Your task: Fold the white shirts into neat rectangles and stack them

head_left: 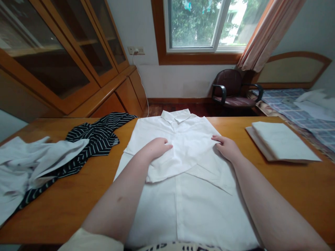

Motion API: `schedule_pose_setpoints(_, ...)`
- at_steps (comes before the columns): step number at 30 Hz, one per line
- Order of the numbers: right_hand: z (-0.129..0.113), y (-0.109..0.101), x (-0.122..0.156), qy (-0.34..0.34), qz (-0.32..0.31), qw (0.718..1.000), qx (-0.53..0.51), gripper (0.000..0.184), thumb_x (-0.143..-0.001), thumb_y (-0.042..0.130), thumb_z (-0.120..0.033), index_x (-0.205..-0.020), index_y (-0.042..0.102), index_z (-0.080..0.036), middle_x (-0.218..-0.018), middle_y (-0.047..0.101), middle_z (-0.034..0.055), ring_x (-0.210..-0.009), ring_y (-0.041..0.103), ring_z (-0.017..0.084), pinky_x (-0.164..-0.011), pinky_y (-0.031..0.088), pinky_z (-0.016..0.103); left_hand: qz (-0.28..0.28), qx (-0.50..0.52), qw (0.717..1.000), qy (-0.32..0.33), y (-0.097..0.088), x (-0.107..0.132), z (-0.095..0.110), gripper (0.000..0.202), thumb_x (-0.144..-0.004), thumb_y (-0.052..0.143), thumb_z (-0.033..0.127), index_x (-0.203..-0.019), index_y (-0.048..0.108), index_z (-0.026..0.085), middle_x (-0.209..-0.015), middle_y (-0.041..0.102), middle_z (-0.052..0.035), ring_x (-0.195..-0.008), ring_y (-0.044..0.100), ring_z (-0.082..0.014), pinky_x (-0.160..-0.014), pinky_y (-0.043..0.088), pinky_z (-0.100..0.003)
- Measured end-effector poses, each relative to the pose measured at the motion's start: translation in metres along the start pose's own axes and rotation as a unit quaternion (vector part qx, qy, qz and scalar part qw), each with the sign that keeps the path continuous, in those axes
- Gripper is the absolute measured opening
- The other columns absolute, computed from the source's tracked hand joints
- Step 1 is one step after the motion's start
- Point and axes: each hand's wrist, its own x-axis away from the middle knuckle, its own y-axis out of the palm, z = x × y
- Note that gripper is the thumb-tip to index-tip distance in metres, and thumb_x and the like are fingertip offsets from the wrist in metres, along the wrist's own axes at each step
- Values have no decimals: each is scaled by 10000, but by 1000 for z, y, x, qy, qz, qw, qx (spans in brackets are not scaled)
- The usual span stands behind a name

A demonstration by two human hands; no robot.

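A white collared shirt (188,195) lies flat on the wooden table (86,195), collar away from me, with both short sleeves folded in over the chest. My left hand (156,148) rests on the left folded sleeve with its fingers curled and pressed onto the cloth. My right hand (227,146) lies flat on the right folded sleeve, fingers together and stretched toward the shirt's middle. Neither hand lifts the fabric.
A black-and-white striped garment (99,136) and a crumpled white garment (28,164) lie at the table's left. A folded white stack (280,141) sits at the right. Behind the table are a wooden cabinet (65,62), a dark armchair (232,90) and a bed (309,115).
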Motion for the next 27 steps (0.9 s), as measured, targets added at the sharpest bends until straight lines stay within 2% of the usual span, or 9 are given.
schedule_pose_setpoints(3,-1,-2,2,-23,-10,999,-21,335,-806,517,-300,-1070,706,-214,-1275,612,59,-1180,555,234,-1036,390,378,-53,33,998,30,10,-13,-10,369,-706,556,539,-773,668,194,-840,701,-46,-787,617,-227,-692,444,-284)
schedule_pose_setpoints(5,-2,-3,2,-30,-11,999,-34,345,-848,493,-393,-1043,713,-213,-1261,621,66,-1171,562,240,-1023,399,380,-63,90,993,47,10,-19,-17,404,-735,521,551,-818,677,187,-852,702,-38,-796,617,-216,-702,458,-280)
schedule_pose_setpoints(8,-2,-2,1,-18,1,999,-40,397,-889,421,-453,-1003,722,-219,-1223,646,63,-1145,582,243,-987,428,378,3,115,990,81,2,-27,-32,429,-798,468,515,-959,679,178,-963,706,-50,-896,621,-212,-810,466,-284)
schedule_pose_setpoints(10,-2,-1,-1,3,15,1000,-10,376,-881,438,-451,-977,727,-232,-1194,663,56,-1116,599,254,-949,450,379,96,53,991,83,-3,-33,-46,430,-842,432,446,-1102,648,179,-1176,655,-76,-1092,572,-219,-957,409,-296)
schedule_pose_setpoints(12,-2,-2,-1,29,32,998,38,351,-865,463,-438,-961,733,-236,-1151,684,60,-1071,620,267,-899,469,373,150,-54,986,44,-6,-39,-61,479,-870,405,401,-1266,563,183,-1414,483,-93,-1310,406,-245,-1090,277,-354)
schedule_pose_setpoints(15,-3,-4,0,77,52,991,100,383,-869,437,-433,-957,741,-215,-1032,721,94,-975,649,284,-800,485,362,146,-178,973,-18,-5,-45,-77,566,-907,344,424,-1426,390,202,-1546,259,-84,-1424,189,-286,-1141,128,-474)
schedule_pose_setpoints(19,-8,-5,-1,112,56,984,129,389,-867,422,-438,-910,737,-215,-897,730,108,-849,664,269,-712,478,338,155,-212,965,-20,2,-47,-82,573,-930,268,446,-1452,344,222,-1548,255,-73,-1425,192,-275,-1140,128,-490)
schedule_pose_setpoints(22,-11,-3,-19,122,55,980,144,374,-839,467,-453,-943,715,-195,-920,717,138,-857,659,288,-726,480,361,166,-214,963,-15,4,-47,-81,568,-929,264,454,-1443,358,231,-1540,280,-67,-1420,212,-267,-1139,139,-482)
schedule_pose_setpoints(27,-3,7,-83,129,76,984,96,385,-827,506,-441,-1033,674,-162,-949,704,166,-899,657,292,-790,490,401,176,-201,964,-9,4,-48,-84,573,-921,288,464,-1431,380,220,-1534,295,-65,-1412,232,-269,-1136,153,-482)
